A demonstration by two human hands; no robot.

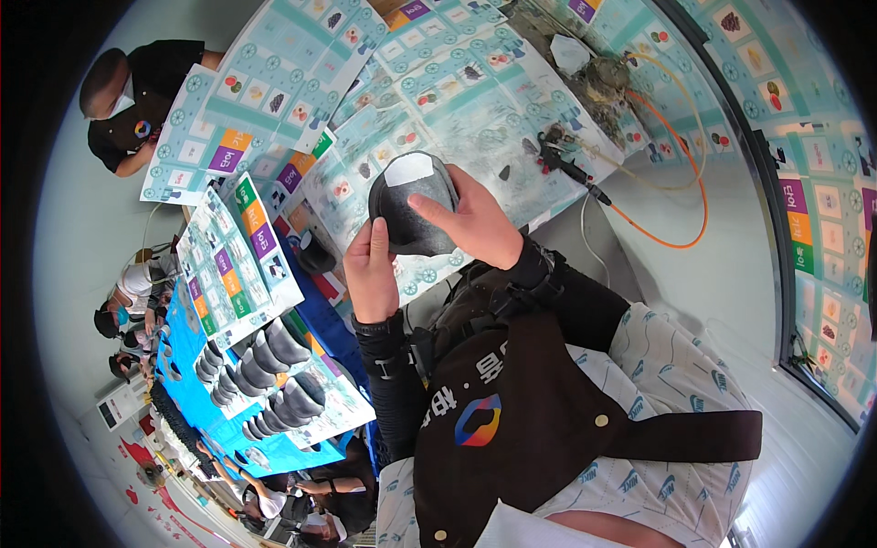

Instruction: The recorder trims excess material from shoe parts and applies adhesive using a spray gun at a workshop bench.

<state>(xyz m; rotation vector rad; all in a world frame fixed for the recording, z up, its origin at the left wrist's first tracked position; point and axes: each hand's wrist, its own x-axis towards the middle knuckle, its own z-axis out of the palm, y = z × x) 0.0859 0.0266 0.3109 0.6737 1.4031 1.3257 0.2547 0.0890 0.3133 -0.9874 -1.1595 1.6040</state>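
I hold a dark grey, rounded, shell-like piece [411, 215] with a dark rim and a white patch at its top, above the near part of the worktable. My left hand [373, 272] grips its lower left edge, thumb pointing up. On the right side, my right hand [477, 222] wraps the edge with its thumb across the grey face. The fingers behind the piece are hidden. To the right of the hands, a black spray gun [575, 169] lies on the table.
Patterned sheets cover the worktable [493, 119]. An orange hose [702, 196] loops off its right side. Another dark piece [315, 253] sits left of my left hand. Rows of similar grey pieces [274, 352] stand on a blue-covered table. A co-worker [137, 110] is at the far left.
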